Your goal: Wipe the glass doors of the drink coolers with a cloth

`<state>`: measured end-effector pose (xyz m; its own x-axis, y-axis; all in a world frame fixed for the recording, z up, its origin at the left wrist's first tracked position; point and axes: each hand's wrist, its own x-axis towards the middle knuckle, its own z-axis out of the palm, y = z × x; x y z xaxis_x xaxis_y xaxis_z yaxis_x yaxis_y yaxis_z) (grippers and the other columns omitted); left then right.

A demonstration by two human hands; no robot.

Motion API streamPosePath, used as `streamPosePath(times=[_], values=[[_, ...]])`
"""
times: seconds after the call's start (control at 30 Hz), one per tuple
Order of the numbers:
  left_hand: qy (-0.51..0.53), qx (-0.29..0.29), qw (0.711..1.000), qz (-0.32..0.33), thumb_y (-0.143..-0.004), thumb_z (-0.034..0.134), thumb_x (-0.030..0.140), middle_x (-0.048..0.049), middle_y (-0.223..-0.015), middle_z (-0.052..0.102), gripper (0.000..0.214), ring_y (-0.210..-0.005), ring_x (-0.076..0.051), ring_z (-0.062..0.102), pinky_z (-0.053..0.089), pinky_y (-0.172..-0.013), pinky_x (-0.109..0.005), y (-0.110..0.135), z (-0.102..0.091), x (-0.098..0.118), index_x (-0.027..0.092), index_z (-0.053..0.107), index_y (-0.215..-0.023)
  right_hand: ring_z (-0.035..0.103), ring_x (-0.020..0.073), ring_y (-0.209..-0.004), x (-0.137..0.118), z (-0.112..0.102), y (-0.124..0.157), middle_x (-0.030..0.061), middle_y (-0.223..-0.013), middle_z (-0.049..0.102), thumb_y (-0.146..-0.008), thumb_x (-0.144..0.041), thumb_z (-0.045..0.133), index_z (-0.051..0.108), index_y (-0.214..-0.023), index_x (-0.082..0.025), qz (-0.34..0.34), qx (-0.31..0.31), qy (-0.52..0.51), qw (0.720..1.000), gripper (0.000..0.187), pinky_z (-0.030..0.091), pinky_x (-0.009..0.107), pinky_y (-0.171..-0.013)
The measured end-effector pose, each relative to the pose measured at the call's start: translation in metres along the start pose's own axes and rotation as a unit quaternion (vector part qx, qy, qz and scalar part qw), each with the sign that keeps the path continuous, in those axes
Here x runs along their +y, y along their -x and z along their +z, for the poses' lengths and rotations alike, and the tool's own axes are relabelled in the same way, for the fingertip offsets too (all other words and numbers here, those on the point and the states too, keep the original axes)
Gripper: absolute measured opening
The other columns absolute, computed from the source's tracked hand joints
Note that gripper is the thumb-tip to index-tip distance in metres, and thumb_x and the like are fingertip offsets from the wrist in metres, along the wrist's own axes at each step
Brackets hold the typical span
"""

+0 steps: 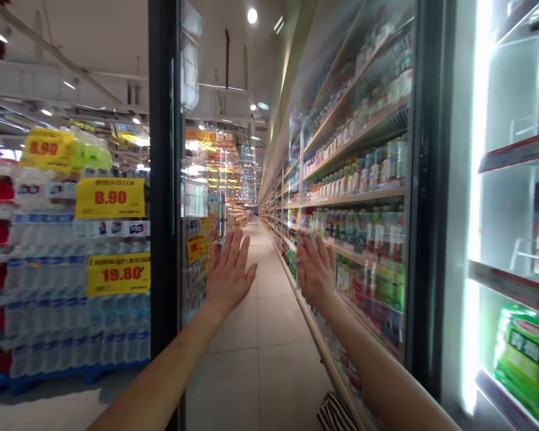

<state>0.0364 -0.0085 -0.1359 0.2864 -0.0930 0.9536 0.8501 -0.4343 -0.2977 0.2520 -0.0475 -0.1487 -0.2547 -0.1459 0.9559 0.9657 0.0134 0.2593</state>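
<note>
My left hand (229, 272) is raised with its fingers stretched out and together, palm forward, against or just in front of the glass of a cooler door (164, 179) that stands open on the left. My right hand (315, 270) is also flat and open, at the near edge of a second glass door (424, 179) on the right. Neither hand holds anything. Whether the palms touch the glass I cannot tell. Behind the right glass are shelves of bottled drinks (363, 173).
A long tiled aisle (260, 335) runs ahead between the doors. At left stand stacked water-bottle packs (72, 311) with yellow price signs (110, 197). The lit open cooler at far right holds green packs (527, 353) on a low shelf.
</note>
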Motion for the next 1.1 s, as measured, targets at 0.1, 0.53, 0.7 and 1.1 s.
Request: streamPosePath(times=[0.1,0.53,0.7,1.1], values=[[0.002,-0.002,1.000,-0.004,-0.088,0.045,0.033,-0.0136,-0.143,0.033,0.065,-0.138,-0.023,0.020,0.009,-0.113,-0.045,0.001,0.001,0.001,0.015,0.016,-0.144,0.027,0.0238,-0.136,0.005,-0.002,0.000,0.0115,-0.128,0.055,-0.087,-0.021,0.042,0.048,-0.129,-0.015,0.074,0.028,0.045,0.996,0.042,0.024,0.045,-0.109],[0.025,-0.006,1.000,-0.016,-0.089,0.043,0.033,-0.0139,-0.143,0.034,0.064,-0.137,-0.023,0.022,0.009,-0.112,-0.048,0.006,0.000,0.009,0.016,0.015,-0.144,0.027,0.0263,-0.136,0.025,-0.009,0.028,0.0129,-0.130,0.053,-0.087,-0.020,0.041,0.041,-0.135,-0.016,0.087,0.030,0.053,0.994,0.048,0.028,0.047,-0.106],[0.073,-0.027,0.996,0.035,-0.088,0.044,0.034,-0.0107,-0.139,0.041,0.060,-0.137,-0.020,0.023,0.008,-0.114,-0.043,0.026,0.003,0.042,0.017,0.022,-0.142,0.029,0.0252,-0.135,0.022,-0.012,0.037,0.0103,-0.127,0.056,-0.085,-0.018,0.045,0.040,-0.135,-0.018,0.014,-0.010,0.017,1.000,0.050,0.028,0.046,-0.108],[0.077,-0.042,0.996,0.022,-0.087,0.046,0.034,-0.0112,-0.139,0.041,0.060,-0.135,-0.021,0.028,0.008,-0.113,-0.043,0.034,0.011,0.050,0.017,0.026,-0.141,0.027,0.0240,-0.136,0.040,-0.023,0.064,0.0102,-0.132,0.052,-0.086,-0.019,0.041,0.039,-0.136,-0.019,0.054,-0.021,0.048,0.997,0.049,0.028,0.047,-0.108]])
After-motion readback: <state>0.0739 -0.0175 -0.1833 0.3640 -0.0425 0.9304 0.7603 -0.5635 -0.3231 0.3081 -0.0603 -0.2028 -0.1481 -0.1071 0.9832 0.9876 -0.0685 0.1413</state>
